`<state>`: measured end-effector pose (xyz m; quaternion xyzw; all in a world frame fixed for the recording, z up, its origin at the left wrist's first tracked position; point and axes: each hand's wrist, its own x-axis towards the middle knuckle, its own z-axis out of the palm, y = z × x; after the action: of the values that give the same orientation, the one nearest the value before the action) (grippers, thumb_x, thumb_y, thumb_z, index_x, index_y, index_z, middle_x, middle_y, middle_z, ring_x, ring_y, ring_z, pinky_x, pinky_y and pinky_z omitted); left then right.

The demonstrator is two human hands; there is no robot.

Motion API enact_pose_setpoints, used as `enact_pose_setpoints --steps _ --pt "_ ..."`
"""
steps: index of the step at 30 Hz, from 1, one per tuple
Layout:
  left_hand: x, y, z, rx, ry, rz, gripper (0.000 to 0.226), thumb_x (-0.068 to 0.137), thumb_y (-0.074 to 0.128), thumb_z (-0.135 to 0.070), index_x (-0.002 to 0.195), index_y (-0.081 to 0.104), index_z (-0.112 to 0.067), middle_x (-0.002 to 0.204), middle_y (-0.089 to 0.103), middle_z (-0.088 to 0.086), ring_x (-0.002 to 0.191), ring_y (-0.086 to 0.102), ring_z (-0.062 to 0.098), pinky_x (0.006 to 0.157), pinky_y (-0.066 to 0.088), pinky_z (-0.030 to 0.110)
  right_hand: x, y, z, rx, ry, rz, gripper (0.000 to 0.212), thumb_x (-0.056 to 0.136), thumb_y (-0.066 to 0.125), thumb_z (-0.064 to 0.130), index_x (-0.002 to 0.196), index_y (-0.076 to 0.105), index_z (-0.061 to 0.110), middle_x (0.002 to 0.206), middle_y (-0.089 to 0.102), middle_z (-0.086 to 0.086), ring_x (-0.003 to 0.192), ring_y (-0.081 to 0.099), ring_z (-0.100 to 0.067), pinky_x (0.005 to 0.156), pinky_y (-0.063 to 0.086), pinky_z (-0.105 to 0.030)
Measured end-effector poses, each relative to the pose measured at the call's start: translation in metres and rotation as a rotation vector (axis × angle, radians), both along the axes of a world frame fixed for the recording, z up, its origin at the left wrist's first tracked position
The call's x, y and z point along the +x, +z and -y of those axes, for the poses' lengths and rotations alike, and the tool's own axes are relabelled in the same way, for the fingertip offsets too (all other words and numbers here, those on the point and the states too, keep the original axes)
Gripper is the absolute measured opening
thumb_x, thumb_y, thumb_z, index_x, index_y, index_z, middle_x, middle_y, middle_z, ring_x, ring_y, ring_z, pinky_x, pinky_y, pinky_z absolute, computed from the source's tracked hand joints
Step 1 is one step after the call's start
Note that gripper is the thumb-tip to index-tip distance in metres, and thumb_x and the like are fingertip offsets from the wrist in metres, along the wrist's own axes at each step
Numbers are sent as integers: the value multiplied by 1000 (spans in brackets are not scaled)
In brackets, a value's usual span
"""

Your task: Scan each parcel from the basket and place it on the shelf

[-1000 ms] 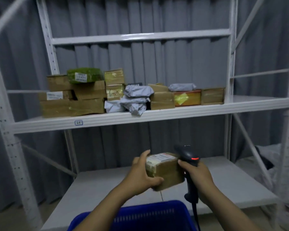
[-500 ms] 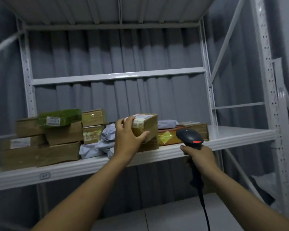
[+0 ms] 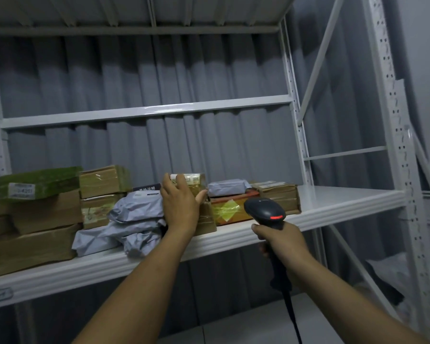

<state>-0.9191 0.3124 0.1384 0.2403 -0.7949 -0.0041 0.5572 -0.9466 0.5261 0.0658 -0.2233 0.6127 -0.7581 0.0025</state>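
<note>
left hand holds parcel, right hand — scanner

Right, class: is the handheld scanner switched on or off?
On, it seems: a red light glows on the head of the scanner, which the right hand grips by its handle.
</note>
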Motion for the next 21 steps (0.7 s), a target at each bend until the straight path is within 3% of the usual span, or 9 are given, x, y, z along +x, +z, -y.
enact_pose_setpoints --steps 4,9,13,17,21 --pt "1 -14 10 -86 28 93 69 84 65 -52 130 40 -7 152 20 25 135 30 42 109 35 49 -13 -9 -2 27 -28 16 15 79 76 21 82 68 9 65 66 -10 55 61 -21 62 50 -36" --pt "0 -14 15 -91 8 132 54 86 66 -43 124 45 -12 153 21 20 130 39 39 103 39 48 -12 -13 8 14 -10 43 15 80 76 20 84 67 8 68 65 -9 54 60 -21 59 49 -33" --pt "-5 -7 14 -90 129 305 61 86 52 -63 128 50 -19 154 22 12 133 33 34 107 29 48 -4 -13 14 38 23 34 15 80 76 21 85 68 10 69 65 -7 55 61 -20 59 49 -33" --pt "-6 -7 20 -99 169 500 74 86 33 -74 139 43 -24 155 28 6 143 17 34 114 12 58 2 -10 14 92 32 14 16 80 77 22 83 67 9 63 63 -7 53 61 -18 57 48 -30" --pt "10 -4 18 -145 138 537 73 87 36 -72 140 42 -23 154 31 5 145 14 32 115 8 57 18 -3 12 134 58 -20 14 81 76 21 80 67 10 62 63 -7 53 60 -18 56 48 -30"
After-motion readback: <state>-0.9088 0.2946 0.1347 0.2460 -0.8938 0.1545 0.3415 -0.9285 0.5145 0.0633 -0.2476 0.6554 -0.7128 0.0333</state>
